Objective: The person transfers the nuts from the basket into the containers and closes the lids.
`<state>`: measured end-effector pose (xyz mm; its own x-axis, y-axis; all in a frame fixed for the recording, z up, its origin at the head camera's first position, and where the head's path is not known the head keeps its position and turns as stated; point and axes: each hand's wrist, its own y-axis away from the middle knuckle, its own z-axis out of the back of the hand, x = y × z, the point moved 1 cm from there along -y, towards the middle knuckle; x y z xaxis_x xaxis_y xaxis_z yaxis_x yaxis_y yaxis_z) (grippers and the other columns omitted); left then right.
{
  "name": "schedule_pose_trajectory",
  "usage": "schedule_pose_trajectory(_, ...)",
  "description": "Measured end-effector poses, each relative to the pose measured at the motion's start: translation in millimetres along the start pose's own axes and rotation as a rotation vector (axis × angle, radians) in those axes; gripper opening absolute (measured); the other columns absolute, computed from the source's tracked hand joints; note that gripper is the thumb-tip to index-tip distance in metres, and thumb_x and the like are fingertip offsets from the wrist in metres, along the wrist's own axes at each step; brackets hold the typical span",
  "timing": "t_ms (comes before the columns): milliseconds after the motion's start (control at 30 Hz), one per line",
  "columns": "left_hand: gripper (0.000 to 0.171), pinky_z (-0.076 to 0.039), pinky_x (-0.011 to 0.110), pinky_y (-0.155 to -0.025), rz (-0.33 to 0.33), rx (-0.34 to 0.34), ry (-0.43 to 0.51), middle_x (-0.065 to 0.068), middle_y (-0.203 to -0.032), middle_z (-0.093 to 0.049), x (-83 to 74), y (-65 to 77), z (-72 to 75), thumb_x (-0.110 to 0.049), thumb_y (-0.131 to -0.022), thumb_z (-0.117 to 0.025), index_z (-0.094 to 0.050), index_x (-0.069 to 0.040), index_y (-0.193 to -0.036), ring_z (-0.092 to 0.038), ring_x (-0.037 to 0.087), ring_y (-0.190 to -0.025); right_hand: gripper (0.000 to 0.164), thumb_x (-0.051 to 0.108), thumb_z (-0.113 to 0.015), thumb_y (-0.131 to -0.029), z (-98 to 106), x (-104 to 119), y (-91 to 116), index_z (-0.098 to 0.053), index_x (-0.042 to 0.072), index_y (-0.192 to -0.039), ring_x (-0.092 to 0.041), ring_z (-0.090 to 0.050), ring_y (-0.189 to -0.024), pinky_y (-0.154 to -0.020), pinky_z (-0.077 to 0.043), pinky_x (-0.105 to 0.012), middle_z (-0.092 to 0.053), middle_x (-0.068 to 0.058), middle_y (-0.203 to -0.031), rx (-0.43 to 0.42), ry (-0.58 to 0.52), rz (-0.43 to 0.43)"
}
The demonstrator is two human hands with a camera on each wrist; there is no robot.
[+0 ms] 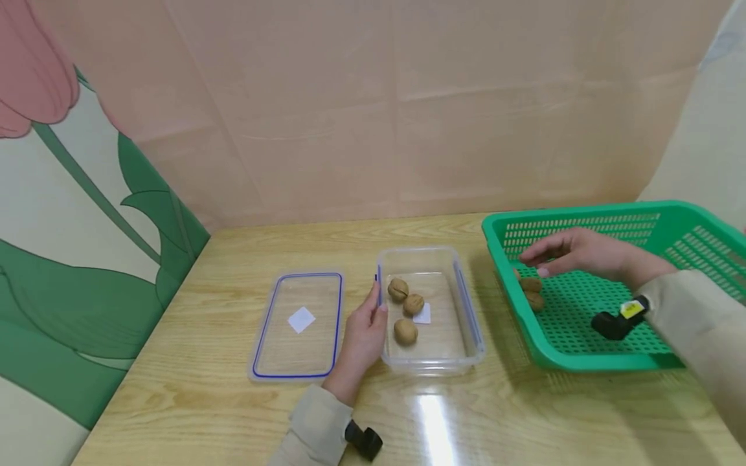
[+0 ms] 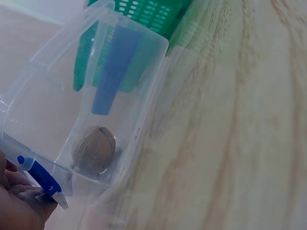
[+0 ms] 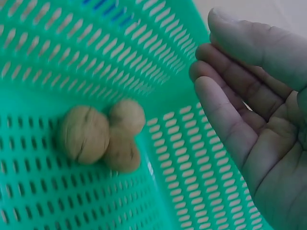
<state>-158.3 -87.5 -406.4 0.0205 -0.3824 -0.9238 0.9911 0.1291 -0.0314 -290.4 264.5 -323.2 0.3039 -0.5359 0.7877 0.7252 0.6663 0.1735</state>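
A clear plastic food container [image 1: 434, 359] stands mid-table with three walnuts [image 1: 405, 332] in it, toward its left side. My left hand [image 1: 364, 327] holds the container's left wall at the rim, beside an unfastened blue clip [image 2: 44, 177]. In the left wrist view one walnut [image 2: 94, 151] shows through the clear wall. Inside the green basket [image 1: 527, 336], my right hand [image 1: 583, 252] hovers near the left wall with fingers loosely bent and nothing in them. Walnuts [image 3: 85, 135] lie together in the basket's corner, apart from that hand; in the head view the rim partly hides them.
The container's lid [image 1: 297, 359], clear with a blue seal and a white paper square [image 1: 301, 320], lies flat on the wooden table [image 1: 192, 362] at the left. Another white square [image 1: 422, 314] shows in the container. A beige cloth [image 1: 326, 129] hangs behind.
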Motion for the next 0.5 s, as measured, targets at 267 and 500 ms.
schedule_pose_trajectory(267, 0.049, -0.038, 0.043, -0.106, 0.001, -0.007, 0.013, 0.014, -0.145, -0.034, -0.1, 1.2, 2.1, -0.016, -0.098, -0.044, -0.031, -0.018, -0.144, -0.041, 0.028, -0.129, 0.043, 0.015, -0.068, -0.083, 4.0, -17.4, -5.9, -0.057, -0.004, -0.120, -0.005, -0.057, -0.101, -0.081, -0.050, -0.020, -0.064, 0.000, -0.115, -0.001, 0.033, -0.086)
schedule_pose_trajectory(500, 0.049, -0.044, 0.042, -0.100, 0.001, -0.008, 0.009, 0.014, -0.145, -0.035, -0.2, 1.1, 2.4, -0.016, -0.097, -0.044, -0.031, -0.019, -0.144, -0.050, 0.030, -0.119, 0.047, 0.019, -0.073, -0.078, 1.3, -33.0, -13.2, -0.060, -0.001, -0.118, -0.018, -0.057, -0.104, -0.080, -0.052, -0.025, -0.060, -0.016, -0.120, 0.021, 0.097, -0.141)
